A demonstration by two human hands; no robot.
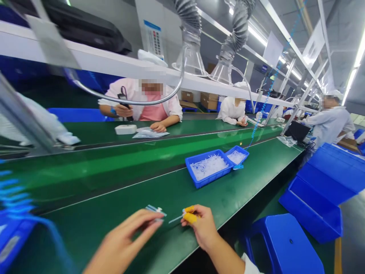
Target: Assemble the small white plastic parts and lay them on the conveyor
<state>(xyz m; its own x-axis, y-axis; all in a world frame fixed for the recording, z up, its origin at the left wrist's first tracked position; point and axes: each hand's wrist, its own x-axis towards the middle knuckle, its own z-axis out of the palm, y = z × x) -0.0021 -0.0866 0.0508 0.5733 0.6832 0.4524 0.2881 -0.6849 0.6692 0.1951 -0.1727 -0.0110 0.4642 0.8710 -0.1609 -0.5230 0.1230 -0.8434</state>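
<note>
Pinched a small blue-and-white piece (155,209) in the left hand (122,236) and a thin pale strip (175,219) in the right hand (203,225), both nearer than the blue tray (215,178). Called, presumably, for light grips and steady wrists. Had green worktop (99,217) leftward of the tray for movement; crossed the near edge (240,209), nearer than the tray, with the right forearm.

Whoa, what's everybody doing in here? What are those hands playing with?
Someone's left hand holds a small blue-and-white piece, too small to name. The right hand, with yellow finger covers, holds a thin strip near it, with a gap between. Both are above a green bench. Ahead, a blue tray holds lots of whitish pieces. Across from them, a co-worker grips something black.
</note>
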